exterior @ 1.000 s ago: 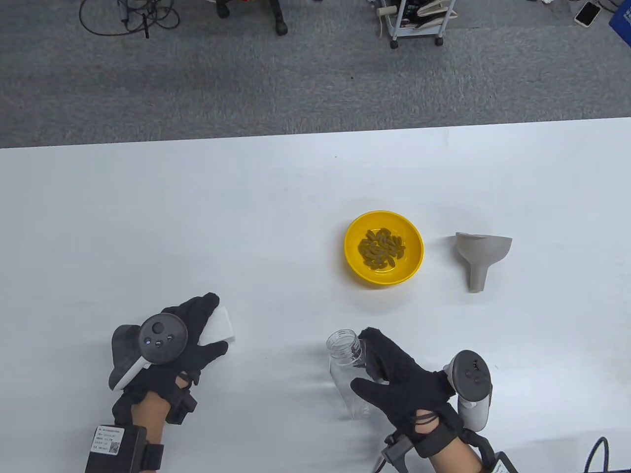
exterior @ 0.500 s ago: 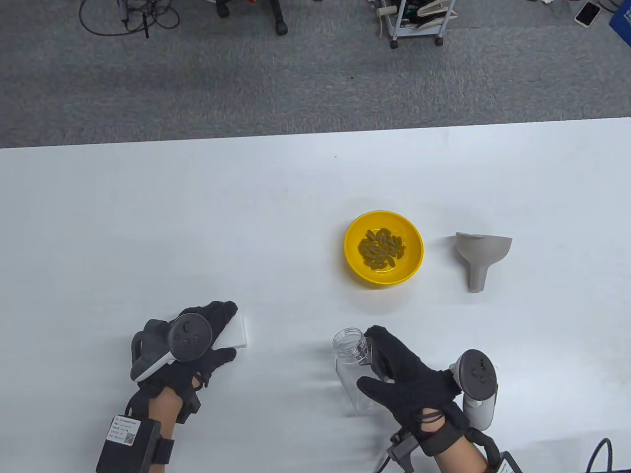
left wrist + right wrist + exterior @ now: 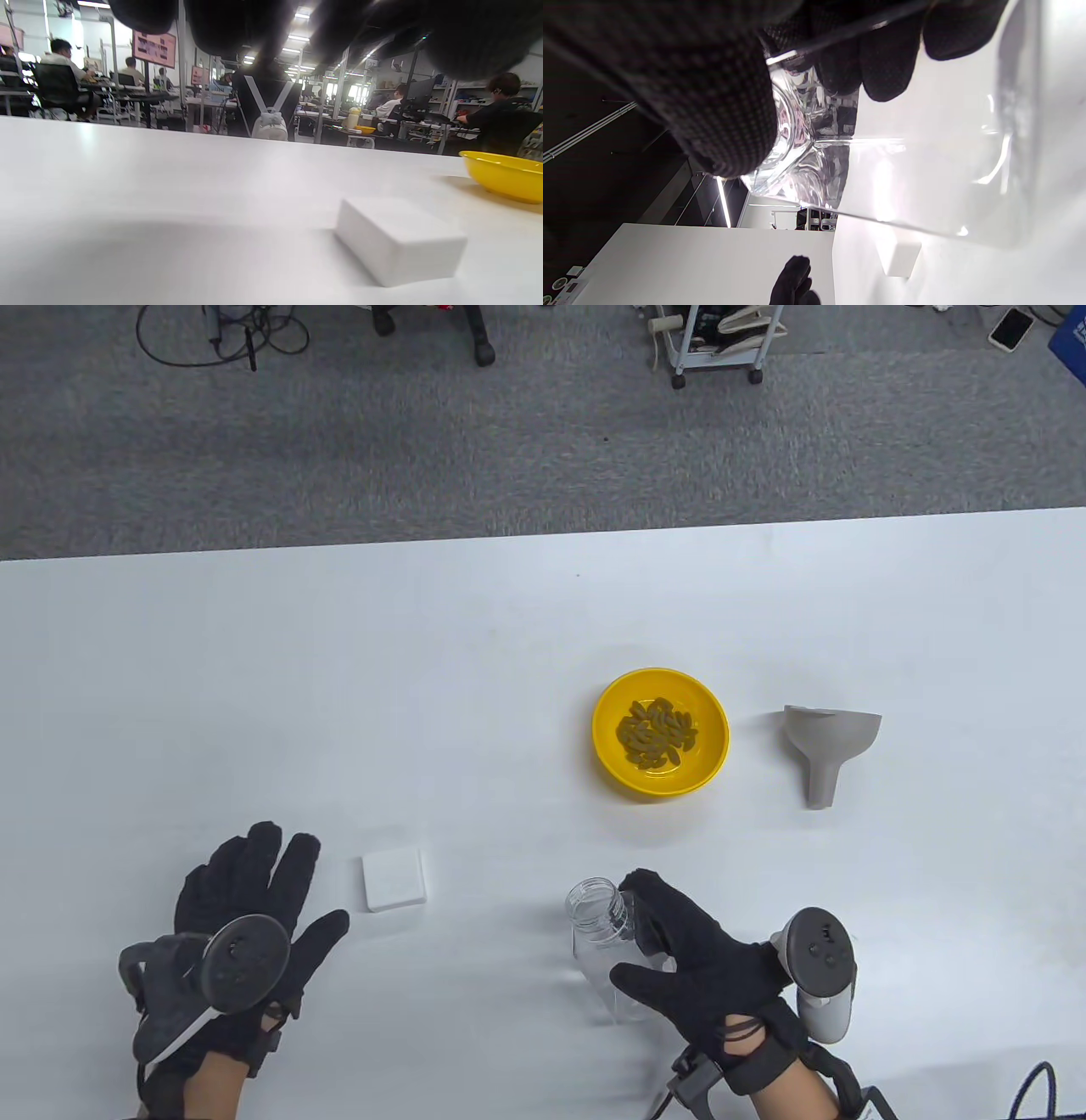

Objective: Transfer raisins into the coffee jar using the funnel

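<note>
Raisins (image 3: 657,733), small and olive-brown, all sat in the round yellow bowl (image 3: 708,712) right of centre, none poured. Lower centre, the right hand (image 3: 691,959) gripped the clear plastic coffee jar (image 3: 598,929), lidless and seemingly upright. The grey funnel (image 3: 827,746) lay untouched at far right. Lower left, the left hand (image 3: 242,916) was spread and empty beside the square white lid (image 3: 393,880).

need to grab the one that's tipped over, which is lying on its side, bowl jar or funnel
The grey funnel, right of the yellow bowl, lies on its side; the bowl sits upright and the right hand holds the jar.
</note>
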The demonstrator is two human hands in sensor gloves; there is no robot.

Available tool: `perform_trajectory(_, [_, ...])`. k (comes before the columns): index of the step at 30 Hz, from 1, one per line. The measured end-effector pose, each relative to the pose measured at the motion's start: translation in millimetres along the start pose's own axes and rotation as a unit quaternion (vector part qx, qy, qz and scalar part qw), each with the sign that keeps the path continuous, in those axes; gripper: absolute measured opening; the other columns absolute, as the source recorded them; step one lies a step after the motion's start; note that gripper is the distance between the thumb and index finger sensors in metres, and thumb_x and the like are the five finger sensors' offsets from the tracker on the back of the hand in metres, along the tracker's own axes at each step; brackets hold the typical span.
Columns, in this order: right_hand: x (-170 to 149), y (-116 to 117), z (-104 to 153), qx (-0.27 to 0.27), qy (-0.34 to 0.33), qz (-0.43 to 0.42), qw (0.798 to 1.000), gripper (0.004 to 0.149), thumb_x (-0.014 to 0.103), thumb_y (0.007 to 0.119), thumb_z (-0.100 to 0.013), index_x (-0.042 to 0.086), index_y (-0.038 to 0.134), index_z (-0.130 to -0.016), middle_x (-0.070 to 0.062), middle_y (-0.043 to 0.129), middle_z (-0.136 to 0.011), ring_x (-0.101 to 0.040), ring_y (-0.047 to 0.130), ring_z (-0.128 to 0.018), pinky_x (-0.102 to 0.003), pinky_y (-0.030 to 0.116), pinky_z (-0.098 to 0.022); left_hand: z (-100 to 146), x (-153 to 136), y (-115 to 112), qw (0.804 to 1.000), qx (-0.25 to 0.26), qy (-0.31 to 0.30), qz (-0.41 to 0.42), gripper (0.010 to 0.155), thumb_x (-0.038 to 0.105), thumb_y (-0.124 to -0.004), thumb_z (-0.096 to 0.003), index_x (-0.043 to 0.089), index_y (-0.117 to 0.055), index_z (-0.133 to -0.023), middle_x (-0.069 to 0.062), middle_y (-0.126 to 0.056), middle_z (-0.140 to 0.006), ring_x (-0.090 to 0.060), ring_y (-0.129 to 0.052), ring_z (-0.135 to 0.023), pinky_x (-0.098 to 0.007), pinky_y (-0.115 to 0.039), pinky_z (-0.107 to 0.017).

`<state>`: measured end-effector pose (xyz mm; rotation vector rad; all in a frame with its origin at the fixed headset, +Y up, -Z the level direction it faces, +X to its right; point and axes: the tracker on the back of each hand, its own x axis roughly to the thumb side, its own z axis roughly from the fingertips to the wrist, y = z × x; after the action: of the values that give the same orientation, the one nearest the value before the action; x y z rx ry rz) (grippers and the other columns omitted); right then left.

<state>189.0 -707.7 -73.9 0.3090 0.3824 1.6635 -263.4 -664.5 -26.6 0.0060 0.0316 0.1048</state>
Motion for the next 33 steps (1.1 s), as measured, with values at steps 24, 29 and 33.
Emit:
perform_trajectory(24, [-3,1,-6,0.015,0.002,0.05,0.999,0.086,0.04,0.106,-0.035,0.023,0.062,-0.107,-0.012,0.073,-0.107,-0.04,0.078,-0.094,-0.066,0.064,-0.067,20,-29,-52,0.99,0.017,0.046,-0.135,0.085,0.08,-0.064,-0.0363,0.038,-0.053,-0.11,-0.004,-0.052,-0.122,-0.04,-0.052,-0.109,-0.067,-0.047,-0.078])
perform_trajectory(29, [-3,1,-6,0.009,0.005,0.054,0.998,0.086,0.039,0.106,-0.034,0.024,0.062,-0.107,-0.011,0.073,-0.108,-0.041,0.075,-0.095,-0.067,0.062,-0.068,17,-30,-53,0.989,0.015,0.049,-0.137,0.085,0.08,-0.064,-0.0364,0.039,-0.053,-0.11,-0.004,-0.052,-0.122,-0.04,-0.051,-0.11,-0.067,-0.046,-0.078])
perform_trajectory(33, [-4,0,-5,0.003,0.007,0.056,0.998,0.086,0.039,0.106,-0.034,0.024,0.062,-0.107,-0.011,0.073,-0.108,-0.041,0.074,-0.095,-0.067,0.061,-0.068,17,-29,-53,0.989,0.016,0.045,-0.139,0.085,0.08,-0.064,-0.0363,0.039,-0.053,-0.11,-0.003,-0.052,-0.122,-0.04,-0.051,-0.11,-0.067,-0.046,-0.079])
